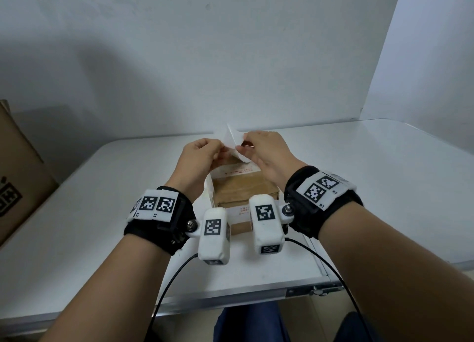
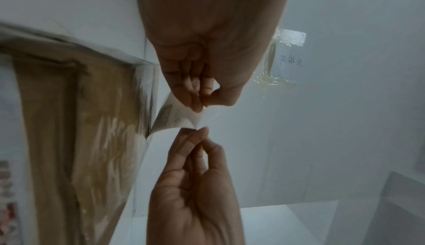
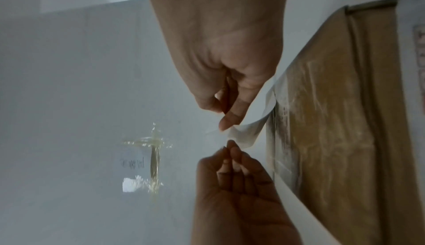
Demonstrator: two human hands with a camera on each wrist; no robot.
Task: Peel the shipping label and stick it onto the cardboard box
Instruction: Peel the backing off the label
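Head view: left hand [image 1: 198, 159] and right hand [image 1: 266, 153] each pinch the shipping label [image 1: 234, 139], over the cardboard box [image 1: 243, 190] near the table's [image 1: 102, 213] far edge.

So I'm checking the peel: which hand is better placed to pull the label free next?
Probably the right hand: it pinches the curled-up layer of the label, while the left hand pinches the other layer above the box.

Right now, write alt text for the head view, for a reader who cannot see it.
Two hands, the left hand and right hand, pinch a white shipping label and pull its layers apart above a small cardboard box. The box sits on a white table against a white wall; both wrists wear black straps with coded markers.
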